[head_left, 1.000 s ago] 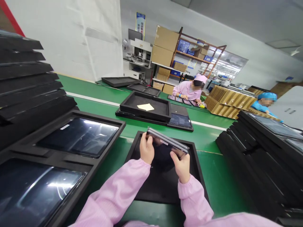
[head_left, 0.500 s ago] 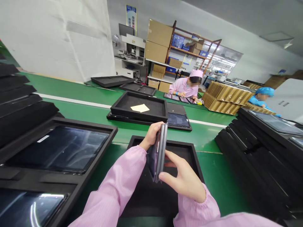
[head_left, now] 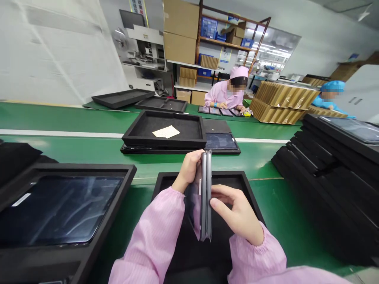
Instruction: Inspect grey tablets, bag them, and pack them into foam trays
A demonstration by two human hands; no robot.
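Two thin tablets (head_left: pixel 204 197) stand on edge, face to face or nearly so, over a black foam tray (head_left: pixel 204 256). A small white label shows on the left one's dark screen. My left hand (head_left: pixel 189 167) is closed round their far upper end. At their right side, my right hand (head_left: pixel 237 207) has its thumb at the edge of the right tablet and its fingers bent against the back, partly hidden. To the left, another dark tablet (head_left: pixel 65 209) with a white label lies in a foam tray (head_left: pixel 118 201).
Black trays are stacked at the right (head_left: pixel 325 185). Across the green bench (head_left: pixel 260 157), a tray (head_left: pixel 136 138) holds a yellowish paper (head_left: pixel 166 131). Farther back, a co-worker in pink (head_left: pixel 222 92) handles tablets beside cardboard dividers (head_left: pixel 281 102); another person in blue (head_left: pixel 328 100) sits farther right.
The tablets have turned from lying slantwise to standing edge-on. My right hand has shifted from their near right corner to the right tablet's side. The view has swung slightly right and down.
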